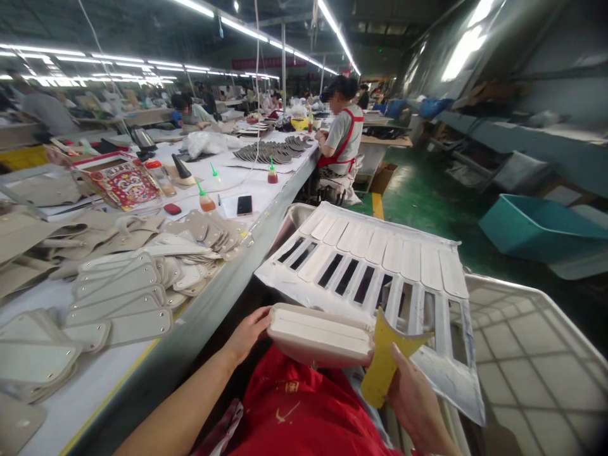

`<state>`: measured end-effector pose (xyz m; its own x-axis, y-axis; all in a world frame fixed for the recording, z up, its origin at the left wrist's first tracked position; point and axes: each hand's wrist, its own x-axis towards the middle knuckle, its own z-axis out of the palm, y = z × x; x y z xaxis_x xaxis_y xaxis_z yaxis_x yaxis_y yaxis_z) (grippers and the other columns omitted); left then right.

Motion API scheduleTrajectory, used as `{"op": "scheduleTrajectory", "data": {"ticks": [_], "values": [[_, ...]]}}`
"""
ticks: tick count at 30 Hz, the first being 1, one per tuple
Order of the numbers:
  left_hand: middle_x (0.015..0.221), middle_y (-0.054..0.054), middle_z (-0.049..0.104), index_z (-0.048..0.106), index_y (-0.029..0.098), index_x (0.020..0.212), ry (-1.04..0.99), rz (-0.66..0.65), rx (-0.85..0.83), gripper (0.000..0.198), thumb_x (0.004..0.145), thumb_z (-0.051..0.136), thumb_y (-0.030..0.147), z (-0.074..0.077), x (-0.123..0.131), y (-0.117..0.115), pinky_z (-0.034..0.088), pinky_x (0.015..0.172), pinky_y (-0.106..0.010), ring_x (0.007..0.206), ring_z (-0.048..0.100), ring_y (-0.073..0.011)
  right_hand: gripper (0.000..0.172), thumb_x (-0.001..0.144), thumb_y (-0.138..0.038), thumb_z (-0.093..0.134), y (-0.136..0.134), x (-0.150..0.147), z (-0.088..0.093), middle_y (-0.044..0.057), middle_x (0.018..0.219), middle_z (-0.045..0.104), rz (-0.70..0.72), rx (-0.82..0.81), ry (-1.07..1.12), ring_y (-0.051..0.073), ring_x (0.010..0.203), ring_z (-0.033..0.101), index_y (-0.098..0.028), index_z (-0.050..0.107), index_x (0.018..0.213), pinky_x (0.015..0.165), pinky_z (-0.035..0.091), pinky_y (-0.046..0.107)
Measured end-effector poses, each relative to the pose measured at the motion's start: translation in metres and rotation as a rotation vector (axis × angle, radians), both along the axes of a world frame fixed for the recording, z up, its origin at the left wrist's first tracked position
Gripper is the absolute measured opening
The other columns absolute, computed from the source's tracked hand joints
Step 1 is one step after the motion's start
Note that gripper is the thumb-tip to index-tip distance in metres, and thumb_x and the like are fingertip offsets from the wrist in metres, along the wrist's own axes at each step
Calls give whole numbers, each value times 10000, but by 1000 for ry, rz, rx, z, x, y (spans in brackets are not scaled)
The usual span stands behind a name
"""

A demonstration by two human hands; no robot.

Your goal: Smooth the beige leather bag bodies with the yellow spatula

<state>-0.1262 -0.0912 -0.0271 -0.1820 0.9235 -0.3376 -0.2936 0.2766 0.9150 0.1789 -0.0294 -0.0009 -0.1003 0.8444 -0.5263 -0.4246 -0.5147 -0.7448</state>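
My left hand (249, 335) grips the left end of a beige, boxy leather-like bag piece (323, 332), which lies across my lap with a seam along its upper face. In my right hand (414, 394) is a flat yellow sheet (384, 361) with curved edges, pinched between thumb and fingers. The yellow sheet overlaps the right end of the beige piece; whether the two touch I cannot tell. Just beyond lies a white slotted board (313, 291), with rows of pale strips (392, 250) on it and dark gaps between some of them.
Left is a long table (142, 364) with stacked beige panels (118, 297), glue bottles (206, 201), a phone (244, 204) and a red patterned box (118, 180). A white crate (536, 304) stands right, a teal tub (546, 228) beyond it. A co-worker (341, 133) sits farther along the table.
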Motion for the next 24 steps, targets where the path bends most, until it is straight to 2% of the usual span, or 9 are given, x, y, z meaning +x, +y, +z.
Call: {"op": "scheduleTrajectory", "data": {"ticks": [4,9,11,14,16,19,21,24], "values": [[1136,-75,600,535,183,1130,281,-65,40,368,811,524,368,7,-2,7,429,880,-334,1024,556,-223,393,569,-414,745,14,3,1,41,673,665,-46,-53,-61,194,590,626,-154,611,831,549,533,298],[1026,-63,627,539,190,1060,564,-56,70,302,835,458,376,11,3,13,393,904,-345,983,559,-221,387,604,-465,724,30,-10,11,29,634,631,12,95,-76,155,541,586,-154,592,794,491,503,251],[1045,-65,621,537,193,1068,564,-54,66,313,836,460,388,11,4,11,380,919,-348,1009,547,-222,347,625,-445,720,32,-16,18,17,629,615,31,159,-64,130,525,562,-161,591,779,469,480,219],[1138,-58,590,512,224,1141,389,-73,-15,381,832,464,441,9,2,5,411,882,-356,1057,527,-226,308,609,-379,748,31,-15,29,-1,651,593,12,203,-18,103,536,536,-171,610,788,476,470,193],[1199,-59,559,484,237,1190,225,-50,-71,435,832,451,481,7,2,3,442,839,-353,1086,514,-233,328,606,-345,752,31,-4,34,-8,667,575,-12,201,31,91,548,521,-175,631,858,486,471,185],[1231,-85,547,488,199,1198,88,13,-46,473,817,479,478,3,6,6,442,860,-332,1104,513,-227,302,607,-308,744,36,19,37,3,690,573,-81,170,44,92,576,529,-176,645,861,514,478,198],[1201,-93,573,515,175,1167,129,21,-20,470,797,506,465,2,10,10,428,891,-325,1091,530,-226,252,598,-291,745,41,32,36,8,701,585,-126,161,37,103,599,549,-175,636,793,558,491,226],[1152,-78,604,535,173,1128,385,28,-34,448,799,472,471,-3,10,15,410,923,-346,1082,538,-235,243,602,-300,739,53,36,32,-12,674,578,-129,231,75,110,601,554,-168,592,743,619,496,269]]}}
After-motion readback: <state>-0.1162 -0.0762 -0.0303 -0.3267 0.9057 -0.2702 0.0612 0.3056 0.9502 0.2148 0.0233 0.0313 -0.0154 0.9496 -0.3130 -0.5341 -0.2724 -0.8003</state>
